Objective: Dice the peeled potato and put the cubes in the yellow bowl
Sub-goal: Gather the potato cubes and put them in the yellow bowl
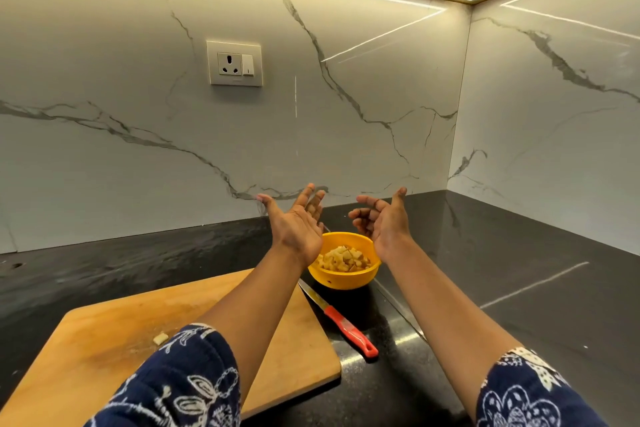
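Sitting heaped in the yellow bowl (346, 280), the potato cubes (343, 258) are lying below and between the two raised hands, touching neither. The left hand (298, 224) is hovering palm-up over the bowl's left rim, its fingers (306, 194) stretching straight and apart and gripping nothing. The right hand (385, 224) is hovering palm-up over the right rim, its fingers (367, 201) curling loosely inward, thumb pointing up, also holding nothing. The bowl is standing on the black bench (519, 270), just past the far right corner of the wooden cutting board (138, 322). A knife (341, 321) is lying on the bench along the board's right edge, its blade tip pointing at the bowl and its red handle pointing toward the person. One small pale potato piece (160, 338) is resting on the board, well apart from the bowl and beside the left patterned sleeve (180, 388). Bare bench is stretching to the right of the bowl as far as the corner, where the marble wall (346, 97) is turning; a socket plate (234, 63) is sitting high on that wall.
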Tool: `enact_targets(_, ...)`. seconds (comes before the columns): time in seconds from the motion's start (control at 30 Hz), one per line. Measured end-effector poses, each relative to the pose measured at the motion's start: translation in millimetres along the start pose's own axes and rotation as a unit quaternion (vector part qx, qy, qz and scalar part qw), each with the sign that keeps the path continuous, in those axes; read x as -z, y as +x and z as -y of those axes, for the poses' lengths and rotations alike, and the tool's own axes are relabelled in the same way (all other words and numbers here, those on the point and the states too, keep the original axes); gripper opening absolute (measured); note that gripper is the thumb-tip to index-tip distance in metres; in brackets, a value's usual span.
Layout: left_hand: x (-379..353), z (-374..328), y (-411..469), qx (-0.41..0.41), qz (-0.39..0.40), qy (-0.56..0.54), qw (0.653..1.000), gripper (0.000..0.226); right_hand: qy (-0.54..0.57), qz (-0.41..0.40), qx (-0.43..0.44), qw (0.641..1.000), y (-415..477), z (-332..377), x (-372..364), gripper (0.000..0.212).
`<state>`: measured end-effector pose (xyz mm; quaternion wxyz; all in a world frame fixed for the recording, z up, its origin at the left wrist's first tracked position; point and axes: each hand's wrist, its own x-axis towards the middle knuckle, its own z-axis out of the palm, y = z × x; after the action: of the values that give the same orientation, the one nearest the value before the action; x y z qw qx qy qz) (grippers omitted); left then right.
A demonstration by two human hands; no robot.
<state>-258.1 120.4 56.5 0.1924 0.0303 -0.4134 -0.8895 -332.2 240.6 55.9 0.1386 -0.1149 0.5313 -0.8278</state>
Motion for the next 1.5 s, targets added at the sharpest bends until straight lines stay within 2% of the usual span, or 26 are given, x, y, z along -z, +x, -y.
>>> enact_targets(0.17, 9, -13, -7, -0.003, 0.029, -0.001, 1.000, 0.106, -0.052, 0.015, 0.028, 0.998, -4, 4, -1, 0.078)
enact_targets(0.27, 26, -35, -19, -0.010, 0.035, 0.093, 0.995, 0.104, -0.103, 0.042, 0.069, 0.991, -14, 2, -7, 0.058)
enact_targets(0.37, 56, -68, -47, -0.035, 0.015, 0.179, 0.983, 0.101, -0.139, 0.107, 0.119, 0.977, -38, -6, -26, 0.028)
enact_targets(0.47, 98, -101, -90, -0.069, -0.016, 0.150, 0.986, 0.092, -0.197, 0.194, 0.127, 0.953, -70, -27, -57, 0.029)
enact_targets(0.53, 131, -117, -121, -0.094, -0.098, 0.226, 0.964, 0.078, -0.304, 0.271, 0.145, 0.902, -94, -47, -83, 0.030)
enact_targets(0.57, 146, -122, -133, -0.100, -0.145, 0.288, 0.941, 0.067, -0.378, 0.308, 0.158, 0.859, -104, -56, -93, 0.029)
enact_targets(0.63, 176, -128, -156, -0.092, -0.209, 0.408, 0.884, 0.051, -0.565, 0.335, 0.186, 0.731, -120, -69, -111, 0.026)
enact_targets(0.67, 190, -129, -165, -0.083, -0.216, 0.483, 0.844, 0.044, -0.648, 0.316, 0.202, 0.663, -127, -71, -115, 0.026)
enact_targets(0.7, 203, -130, -171, -0.073, -0.212, 0.563, 0.795, 0.038, -0.701, 0.295, 0.204, 0.616, -130, -71, -114, 0.028)
enact_targets(0.73, 212, -130, -175, -0.064, -0.206, 0.627, 0.748, 0.035, -0.732, 0.281, 0.198, 0.588, -135, -71, -110, 0.029)
enact_targets(0.8, 220, -132, -177, -0.040, -0.192, 0.693, 0.694, 0.032, -0.763, 0.267, 0.194, 0.556, -143, -76, -103, 0.029)
enact_targets(0.87, 219, -131, -177, -0.014, -0.174, 0.737, 0.653, 0.031, -0.765, 0.250, 0.216, 0.554, -153, -84, -102, 0.027)
enact_targets(0.93, 217, -128, -176, -0.007, -0.156, 0.769, 0.620, 0.031, -0.737, 0.255, 0.251, 0.574, -156, -92, -111, 0.024)
enact_targets(1.03, 216, -127, -178, -0.014, -0.155, 0.775, 0.613, 0.032, -0.650, 0.338, 0.230, 0.641, -145, -99, -133, 0.026)
enact_targets(1.13, 215, -128, -179, -0.012, -0.157, 0.773, 0.615, 0.031, -0.553, 0.403, 0.123, 0.719, -132, -100, -148, 0.035)
enact_targets(1.17, 216, -128, -179, -0.010, -0.157, 0.773, 0.614, 0.031, -0.537, 0.414, 0.098, 0.729, -129, -100, -150, 0.038)
enact_targets(1.2, 216, -128, -178, -0.009, -0.156, 0.774, 0.614, 0.031, -0.541, 0.425, 0.097, 0.720, -127, -100, -151, 0.041)
enact_targets(1.37, 217, -129, -178, -0.014, -0.150, 0.773, 0.616, 0.031, -0.614, 0.490, 0.214, 0.580, -131, -104, -153, 0.055)
enact_targets(1.5, 218, -128, -177, -0.016, -0.144, 0.773, 0.617, 0.031, -0.597, 0.514, 0.239, 0.567, -142, -92, -136, 0.051)
